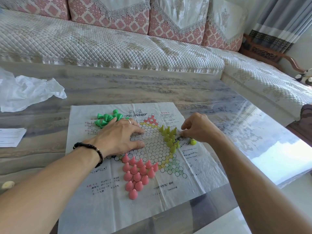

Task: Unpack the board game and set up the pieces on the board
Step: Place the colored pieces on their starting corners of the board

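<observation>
A thin paper Chinese-checkers board [152, 149] lies flat on the table. Several pink pieces [137, 173] stand in its lower-left point. Upright yellow-green pieces [169, 136] fill the right side, and one more yellow-green piece [193, 141] lies loose beside my right hand. Loose green pieces [108, 118] are heaped at the board's upper left. My left hand [118, 135] presses flat on the board with spread fingers, just below the green heap. The curled fingers of my right hand [197, 128] pinch at the right end of the yellow-green group; what they pinch is hidden.
A crumpled white plastic bag [28, 92] lies at the table's left. A white paper sheet [10, 137] sits at the left edge and a small pale object [7, 184] lower left. A quilted sofa [118, 44] runs behind the glossy table [219, 102].
</observation>
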Available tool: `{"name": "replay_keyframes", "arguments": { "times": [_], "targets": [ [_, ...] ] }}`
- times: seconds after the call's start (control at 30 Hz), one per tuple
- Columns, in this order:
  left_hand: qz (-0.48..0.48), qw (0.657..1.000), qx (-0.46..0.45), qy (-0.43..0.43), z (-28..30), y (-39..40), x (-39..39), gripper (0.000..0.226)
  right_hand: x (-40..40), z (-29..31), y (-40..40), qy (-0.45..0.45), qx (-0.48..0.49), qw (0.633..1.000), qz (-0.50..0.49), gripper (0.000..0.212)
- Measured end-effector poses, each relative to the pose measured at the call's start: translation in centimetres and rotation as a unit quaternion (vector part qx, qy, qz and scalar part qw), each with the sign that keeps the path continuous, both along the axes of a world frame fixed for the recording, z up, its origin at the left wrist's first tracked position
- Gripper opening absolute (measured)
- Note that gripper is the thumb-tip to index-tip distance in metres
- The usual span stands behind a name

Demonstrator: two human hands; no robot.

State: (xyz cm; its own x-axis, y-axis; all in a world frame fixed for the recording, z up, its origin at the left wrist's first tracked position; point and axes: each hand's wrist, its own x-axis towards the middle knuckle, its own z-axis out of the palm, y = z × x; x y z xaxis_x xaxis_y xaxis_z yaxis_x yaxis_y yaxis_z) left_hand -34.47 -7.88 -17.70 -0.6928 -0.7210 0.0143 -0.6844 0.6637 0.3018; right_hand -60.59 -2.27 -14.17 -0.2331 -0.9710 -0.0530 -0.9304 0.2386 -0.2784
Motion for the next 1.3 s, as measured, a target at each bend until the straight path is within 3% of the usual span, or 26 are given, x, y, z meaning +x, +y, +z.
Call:
{"name": "replay_keyframes", "arguments": {
  "times": [0.23,0.43,0.6,1.3],
  "targets": [
    [0.001,1.0,0.002,0.001,0.0,0.0,0.0,0.058,0.1,0.0,0.1,0.052,0.021,0.998,0.033,0.016],
    [0.001,1.0,0.004,-0.001,0.0,0.0,0.0,0.058,-0.7,0.1,0.9,-0.018,-0.084,0.996,0.018,0.007],
    [0.001,1.0,0.001,-0.004,-0.1,0.0,0.0,0.057,-0.5,-0.3,1.9,-0.104,-0.088,0.991,0.009,0.007],
    [0.005,1.0,0.003,-0.006,0.3,0.2,0.0,0.056,-0.1,-1.3,2.9,-0.098,-0.101,0.99,0.016,0.005]
  ]
}}
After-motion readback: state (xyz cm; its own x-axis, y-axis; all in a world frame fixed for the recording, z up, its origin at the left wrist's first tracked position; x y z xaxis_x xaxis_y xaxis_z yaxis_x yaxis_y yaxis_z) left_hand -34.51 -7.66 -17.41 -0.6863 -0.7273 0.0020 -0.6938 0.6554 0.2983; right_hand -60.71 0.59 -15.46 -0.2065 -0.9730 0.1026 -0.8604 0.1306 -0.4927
